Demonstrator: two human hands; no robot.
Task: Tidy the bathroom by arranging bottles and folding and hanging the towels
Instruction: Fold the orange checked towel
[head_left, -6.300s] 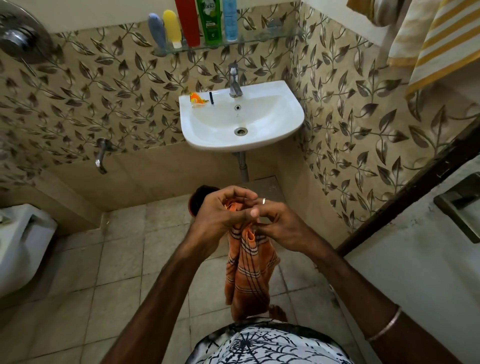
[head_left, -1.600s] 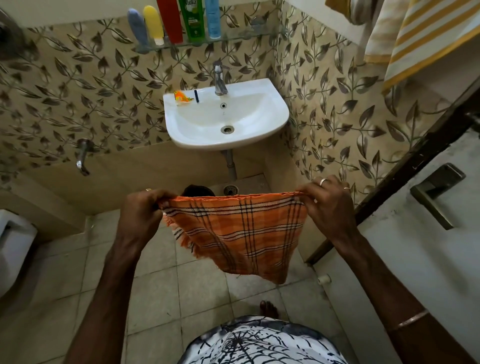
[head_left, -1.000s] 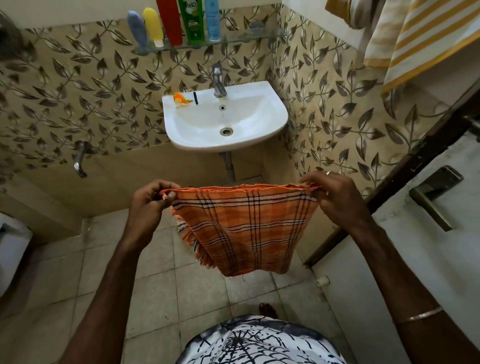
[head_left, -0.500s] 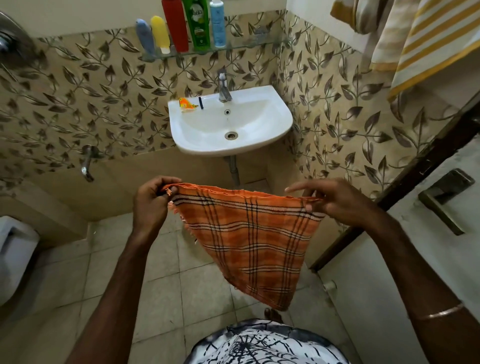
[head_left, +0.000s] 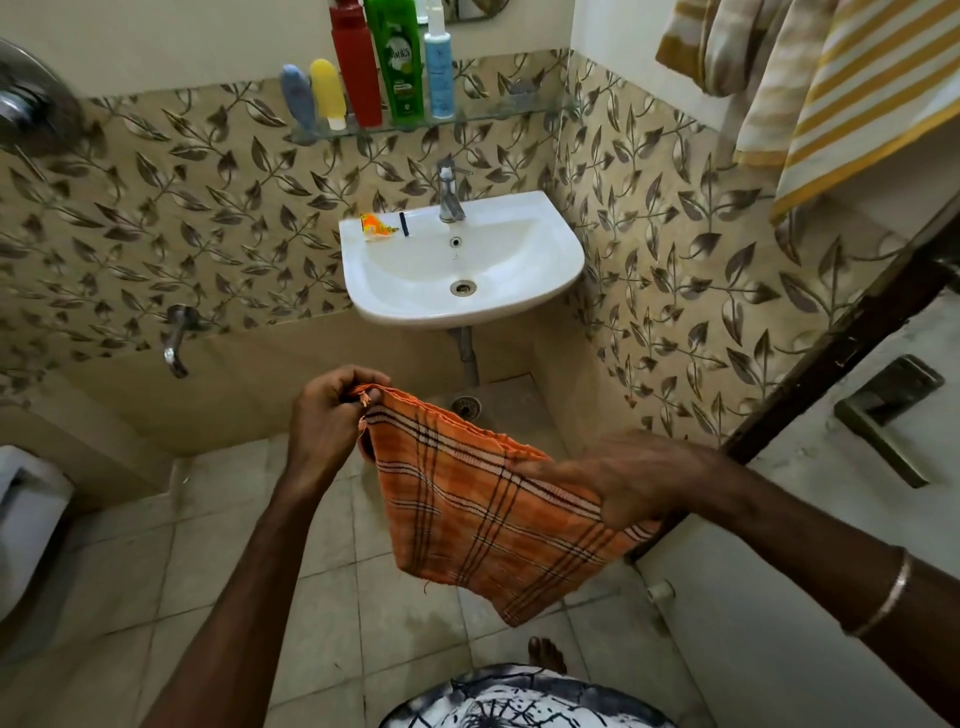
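Observation:
An orange checked towel (head_left: 483, 514) hangs in the air in front of me, folded and slanting down to the right. My left hand (head_left: 327, 421) pinches its upper left corner. My right hand (head_left: 623, 478) grips the right edge lower down, thumb under the cloth. Several bottles (head_left: 374, 67) stand upright in a row on the glass shelf (head_left: 498, 111) above the white sink (head_left: 519, 296). Yellow-striped towels (head_left: 841, 88) hang at the upper right.
A tap (head_left: 449, 195) and a small orange packet (head_left: 376, 227) are on the sink's back rim. A wall spout (head_left: 175, 343) sticks out at the left, a toilet (head_left: 26, 514) at the far left. A door with a handle (head_left: 883, 415) stands at the right.
My right hand has dropped lower and closer to me along the towel's right edge, so the towel now slants instead of hanging level. The left hand keeps its corner.

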